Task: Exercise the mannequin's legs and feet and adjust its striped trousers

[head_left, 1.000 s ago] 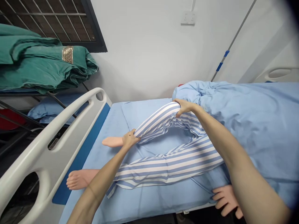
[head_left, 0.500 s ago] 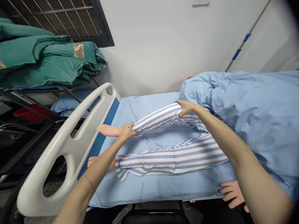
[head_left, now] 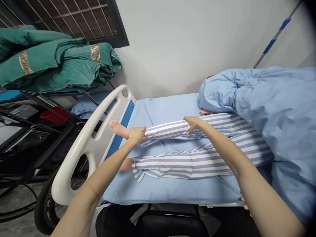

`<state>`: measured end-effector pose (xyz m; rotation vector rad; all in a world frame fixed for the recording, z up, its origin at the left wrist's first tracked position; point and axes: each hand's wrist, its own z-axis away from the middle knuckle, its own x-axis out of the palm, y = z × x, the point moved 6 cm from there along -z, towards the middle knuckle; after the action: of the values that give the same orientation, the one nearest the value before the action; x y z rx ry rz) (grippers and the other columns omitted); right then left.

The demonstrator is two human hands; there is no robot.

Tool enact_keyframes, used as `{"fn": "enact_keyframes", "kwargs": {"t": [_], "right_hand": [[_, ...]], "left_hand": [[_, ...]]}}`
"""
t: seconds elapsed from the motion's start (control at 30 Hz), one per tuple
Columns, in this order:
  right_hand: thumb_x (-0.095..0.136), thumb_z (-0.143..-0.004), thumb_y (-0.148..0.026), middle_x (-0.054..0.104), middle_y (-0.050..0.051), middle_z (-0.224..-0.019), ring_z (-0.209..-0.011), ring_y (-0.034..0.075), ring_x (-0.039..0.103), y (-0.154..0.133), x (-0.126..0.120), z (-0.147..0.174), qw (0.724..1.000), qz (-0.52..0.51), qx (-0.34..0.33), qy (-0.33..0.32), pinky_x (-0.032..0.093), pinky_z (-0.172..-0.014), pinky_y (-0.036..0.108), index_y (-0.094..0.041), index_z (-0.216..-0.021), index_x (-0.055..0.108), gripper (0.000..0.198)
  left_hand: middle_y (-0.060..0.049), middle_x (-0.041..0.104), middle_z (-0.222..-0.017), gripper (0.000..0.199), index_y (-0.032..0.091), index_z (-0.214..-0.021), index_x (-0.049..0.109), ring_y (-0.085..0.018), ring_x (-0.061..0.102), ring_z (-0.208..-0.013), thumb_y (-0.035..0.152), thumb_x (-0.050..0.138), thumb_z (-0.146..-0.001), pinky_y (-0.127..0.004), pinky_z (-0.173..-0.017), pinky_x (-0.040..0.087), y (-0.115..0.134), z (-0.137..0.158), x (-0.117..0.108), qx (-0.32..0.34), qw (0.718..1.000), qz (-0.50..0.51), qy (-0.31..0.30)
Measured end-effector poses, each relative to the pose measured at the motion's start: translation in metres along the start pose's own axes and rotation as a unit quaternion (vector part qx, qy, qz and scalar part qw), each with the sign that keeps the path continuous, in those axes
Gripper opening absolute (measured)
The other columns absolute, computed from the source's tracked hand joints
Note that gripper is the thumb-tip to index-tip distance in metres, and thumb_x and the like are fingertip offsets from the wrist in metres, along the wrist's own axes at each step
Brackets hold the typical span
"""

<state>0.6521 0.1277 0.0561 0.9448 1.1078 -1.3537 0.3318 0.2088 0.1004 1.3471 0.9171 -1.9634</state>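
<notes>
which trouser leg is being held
The blue-and-white striped fabric trouser leg nearer the white wall: left hand at its ankle end, right hand further up; neither holds the other leg.

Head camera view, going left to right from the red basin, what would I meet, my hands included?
Red basin, bare foot, your left hand, your right hand, bunched blue quilt.

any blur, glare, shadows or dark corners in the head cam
Head view: upper right corner black; head view: mild sheen on white bed end panel, no harsh glare; head view: far foot seems slightly soft, striped trousers crisper; head view: only soft shadows on the blue sheet.
</notes>
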Motion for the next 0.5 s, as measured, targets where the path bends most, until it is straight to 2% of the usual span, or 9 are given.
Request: {"fn": "enact_keyframes", "kwargs": {"t": [0.1, 0.27, 0.4, 0.5], "right_hand": [[0.086, -0.055, -0.032, 0.064, 0.013, -0.126, -0.106, 0.031, 0.065, 0.009, -0.014, 0.002, 1.000, 0.001, -0.001, -0.011, 0.051, -0.081, 0.032, -0.018, -0.132, 0.050, 0.086], [0.086, -0.055, -0.042, 0.061, 0.010, -0.130, -0.111, 0.030, 0.062, 0.045, -0.063, 0.016, 0.997, -0.046, -0.019, 0.052, 0.050, -0.087, 0.033, -0.021, -0.139, 0.043, 0.097], [0.088, -0.050, -0.046, 0.063, 0.008, -0.124, -0.108, 0.032, 0.062, 0.069, -0.097, 0.031, 0.996, -0.032, -0.011, 0.078, 0.050, -0.090, 0.037, -0.022, -0.140, 0.044, 0.102], [0.086, -0.053, -0.047, 0.061, 0.007, -0.125, -0.112, 0.033, 0.060, 0.078, -0.114, 0.042, 0.994, -0.041, -0.017, 0.098, 0.049, -0.095, 0.041, -0.023, -0.140, 0.044, 0.100]], "left_hand": [[-0.007, 0.068, -0.080, 0.037, 0.023, -0.105, 0.061, -0.027, 0.066, -0.071, 0.034, 0.058, -0.070, -0.034, -0.071, 0.041, -0.002, -0.002, -0.005, -0.002, 1.000, -0.008, 0.021], [-0.007, 0.071, -0.087, 0.044, 0.022, -0.114, 0.060, -0.028, 0.066, -0.083, 0.037, 0.059, -0.073, -0.034, -0.080, 0.042, 0.002, -0.014, -0.002, -0.040, 0.993, 0.024, 0.111], [-0.006, 0.072, -0.091, 0.049, 0.024, -0.120, 0.060, -0.028, 0.065, -0.082, 0.039, 0.061, -0.073, -0.033, -0.075, 0.042, 0.022, -0.026, 0.013, -0.056, 0.982, 0.101, 0.150], [-0.005, 0.072, -0.092, 0.052, 0.027, -0.120, 0.060, -0.029, 0.066, -0.085, 0.039, 0.064, -0.069, -0.032, -0.073, 0.042, 0.042, -0.037, 0.027, -0.073, 0.973, 0.156, 0.156]]}}
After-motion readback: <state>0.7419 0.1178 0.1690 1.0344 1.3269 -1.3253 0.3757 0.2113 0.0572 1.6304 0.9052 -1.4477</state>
